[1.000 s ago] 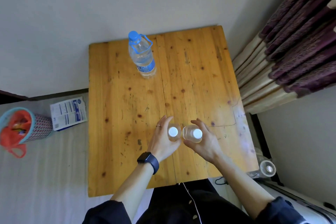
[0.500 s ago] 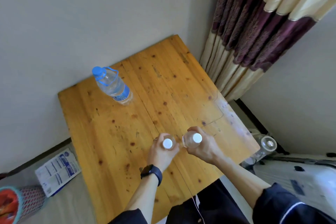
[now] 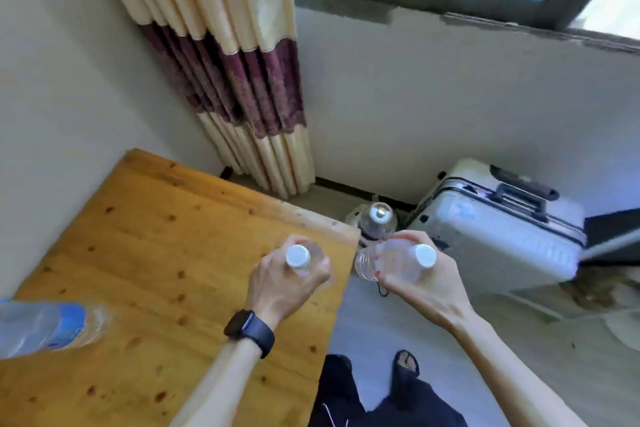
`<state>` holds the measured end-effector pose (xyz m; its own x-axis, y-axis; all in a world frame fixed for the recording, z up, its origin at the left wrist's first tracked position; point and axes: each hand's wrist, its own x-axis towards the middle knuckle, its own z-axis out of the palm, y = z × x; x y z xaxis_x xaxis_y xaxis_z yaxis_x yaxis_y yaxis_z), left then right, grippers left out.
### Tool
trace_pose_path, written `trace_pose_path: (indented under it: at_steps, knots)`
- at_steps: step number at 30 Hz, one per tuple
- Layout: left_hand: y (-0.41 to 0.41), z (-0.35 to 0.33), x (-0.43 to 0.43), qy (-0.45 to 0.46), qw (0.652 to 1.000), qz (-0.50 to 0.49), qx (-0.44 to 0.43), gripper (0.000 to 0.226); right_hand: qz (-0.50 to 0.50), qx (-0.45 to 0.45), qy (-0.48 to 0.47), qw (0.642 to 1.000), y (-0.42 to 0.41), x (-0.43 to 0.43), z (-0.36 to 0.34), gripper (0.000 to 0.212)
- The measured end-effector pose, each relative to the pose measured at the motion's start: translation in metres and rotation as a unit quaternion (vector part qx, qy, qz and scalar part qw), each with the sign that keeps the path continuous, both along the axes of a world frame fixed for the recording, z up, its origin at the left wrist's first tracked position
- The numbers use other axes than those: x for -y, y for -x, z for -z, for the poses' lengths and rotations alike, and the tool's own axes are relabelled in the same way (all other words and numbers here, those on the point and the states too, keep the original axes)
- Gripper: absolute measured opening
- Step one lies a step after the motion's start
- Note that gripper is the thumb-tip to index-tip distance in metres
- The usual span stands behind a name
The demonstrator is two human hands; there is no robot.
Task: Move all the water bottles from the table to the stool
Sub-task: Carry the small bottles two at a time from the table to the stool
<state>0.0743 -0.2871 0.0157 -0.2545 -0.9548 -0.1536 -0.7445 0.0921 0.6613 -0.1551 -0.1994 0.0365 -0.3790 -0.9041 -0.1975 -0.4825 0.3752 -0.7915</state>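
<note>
1. Left hand [image 3: 284, 282]: fingers [image 3: 320, 272] wrapped tight round a small clear plastic bottle [image 3: 308, 262] with round white cap, held upright above the bench [image 3: 173, 253] edge; black watch [image 3: 249, 328] on the wrist.
2. Right hand [image 3: 424, 288]: fingers [image 3: 408, 237] curled round a second clear bottle [image 3: 388, 262], ribbed, white-capped, tilted, held over the floor just right of the bench.
3. Far left of the fingers: third bottle [image 3: 45, 328], larger, blue label, blurred, standing on the bench.
4. Bench: knotty, glossy yellow wood planks.
5. Beyond the right fingers: large clear jug [image 3: 375, 222] on the floor; ridged white hard-shell suitcase [image 3: 498, 239] beside it.
6. Count: three bottles, two held, one on the bench.
7. Pleated cream and maroon curtain [image 3: 239, 80] beyond the bench.
</note>
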Motion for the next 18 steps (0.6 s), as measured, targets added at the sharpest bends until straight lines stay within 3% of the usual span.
trace_pose_path:
  at_steps: [6,9,12,18]
  knots:
    - [0.159,-0.048,-0.021,0.067,0.974,0.218,0.013,0.046,0.200,-0.068,0.049,0.976,0.093,-0.108,-0.046,0.045]
    - [0.236,-0.065,-0.067,0.086,0.948,0.306,0.013,0.050,0.281,-0.104,0.057,0.952,0.133,-0.176,-0.061,0.047]
    - [0.305,-0.081,-0.128,0.095,0.925,0.369,0.009,0.041,0.351,-0.125,0.043,0.927,0.171,-0.252,-0.068,0.053]
    - [0.433,-0.094,-0.268,0.131,0.835,0.533,-0.035,0.065,0.472,-0.142,0.016,0.870,0.224,-0.412,-0.085,0.058]
